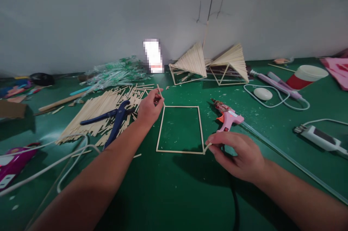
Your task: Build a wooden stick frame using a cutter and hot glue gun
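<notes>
Left hand (149, 108): thumb and fingers pinched together on the left stick (160, 91), clamped; its low end appears to meet the far-left corner of the frame (contact hard to be sure of from here).
Right hand (237, 155): fingertips closed on the right stick (208, 147), which slants down to the near-right corner.
Square frame (179, 152): thin wooden sticks, flat on the green table (174, 194), between the two pinches; all four sides look joined.
Step in hand: my read is that uprights are being set at opposite corners, one per hand.
Next move: probably calls for steady fingers and like leans on both sticks, without nudging the frame; whether glue is on the ends, I can't tell.
Hot-glue gun (230, 118): just beyond the right fingers, nozzle pointing away, clear glue rod (272, 146) trailing from its back; easy reach for that hand.
Stick pile (94, 113): left of the left pinch, loose pieces scattered around it.
Blue-handled cutter (117, 124): beside the left forearm, partly over the pile.
Fanned stick models (191, 62): a pair, past both hands by the wall (tidy work, that).
</notes>
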`<state>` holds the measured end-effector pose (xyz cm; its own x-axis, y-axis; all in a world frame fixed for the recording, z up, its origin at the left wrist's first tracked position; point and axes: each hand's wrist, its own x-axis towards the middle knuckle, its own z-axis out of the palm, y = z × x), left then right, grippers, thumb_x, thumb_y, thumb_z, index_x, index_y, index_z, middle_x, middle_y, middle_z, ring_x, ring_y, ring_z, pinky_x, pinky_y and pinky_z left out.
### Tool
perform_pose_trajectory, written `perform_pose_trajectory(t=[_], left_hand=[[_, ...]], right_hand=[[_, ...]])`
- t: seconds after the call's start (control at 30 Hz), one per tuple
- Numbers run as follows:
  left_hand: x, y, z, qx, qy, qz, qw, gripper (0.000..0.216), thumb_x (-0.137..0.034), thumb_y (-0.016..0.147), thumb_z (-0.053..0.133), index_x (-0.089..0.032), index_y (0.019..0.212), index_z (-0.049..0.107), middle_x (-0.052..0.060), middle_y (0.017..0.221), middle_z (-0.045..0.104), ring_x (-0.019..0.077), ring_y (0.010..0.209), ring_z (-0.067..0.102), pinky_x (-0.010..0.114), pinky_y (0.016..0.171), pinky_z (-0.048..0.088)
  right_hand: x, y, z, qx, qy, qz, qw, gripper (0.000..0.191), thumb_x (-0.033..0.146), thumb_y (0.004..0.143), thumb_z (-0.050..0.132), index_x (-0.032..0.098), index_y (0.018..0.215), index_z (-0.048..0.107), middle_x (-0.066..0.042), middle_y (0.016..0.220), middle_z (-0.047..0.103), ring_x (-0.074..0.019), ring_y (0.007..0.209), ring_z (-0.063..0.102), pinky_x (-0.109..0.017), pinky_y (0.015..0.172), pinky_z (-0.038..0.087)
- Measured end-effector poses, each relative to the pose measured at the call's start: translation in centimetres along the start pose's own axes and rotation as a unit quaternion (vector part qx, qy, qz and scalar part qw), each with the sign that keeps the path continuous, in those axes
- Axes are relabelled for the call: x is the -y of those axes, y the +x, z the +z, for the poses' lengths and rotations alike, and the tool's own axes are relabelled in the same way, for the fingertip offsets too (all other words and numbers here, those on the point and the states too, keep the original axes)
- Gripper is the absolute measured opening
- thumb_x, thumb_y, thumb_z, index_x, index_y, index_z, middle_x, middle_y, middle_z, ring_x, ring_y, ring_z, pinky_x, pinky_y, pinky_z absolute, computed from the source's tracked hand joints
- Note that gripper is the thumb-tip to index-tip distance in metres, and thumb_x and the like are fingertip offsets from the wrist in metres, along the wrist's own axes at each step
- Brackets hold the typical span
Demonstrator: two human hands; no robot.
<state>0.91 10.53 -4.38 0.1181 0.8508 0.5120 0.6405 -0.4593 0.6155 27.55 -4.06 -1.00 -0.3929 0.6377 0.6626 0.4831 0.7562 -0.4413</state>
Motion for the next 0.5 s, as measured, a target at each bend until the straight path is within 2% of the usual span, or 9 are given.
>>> perform_pose_trajectory(t=[0.27,0.5], left_hand=[[-0.2,0.1,-0.1,0.0,-0.007,-0.002,1.0,0.038,-0.019,0.079,0.061,-0.021,0.116,0.055,0.0,0.079,0.067,0.0129,0.072,0.065,0.026,0.07,0.054],[-0.8,-0.2,-0.3,-0.003,0.014,-0.003,1.0,0.029,-0.018,0.078,0.061,-0.02,0.108,0.06,0.002,0.083,0.07,0.0142,0.074,0.067,0.028,0.074,0.055]], right_hand=[[0.0,-0.1,0.0,0.005,0.0,0.006,1.0,0.034,0.008,0.083,0.057,0.021,0.113,0.051,0.0,0.079,0.071,-0.0115,0.062,0.066,-0.024,0.059,0.053],[0.1,0.2,-0.1,0.019,-0.041,-0.018,0.999,0.025,0.009,0.085,0.055,0.02,0.107,0.055,-0.002,0.086,0.072,-0.0125,0.073,0.068,-0.024,0.065,0.053]])
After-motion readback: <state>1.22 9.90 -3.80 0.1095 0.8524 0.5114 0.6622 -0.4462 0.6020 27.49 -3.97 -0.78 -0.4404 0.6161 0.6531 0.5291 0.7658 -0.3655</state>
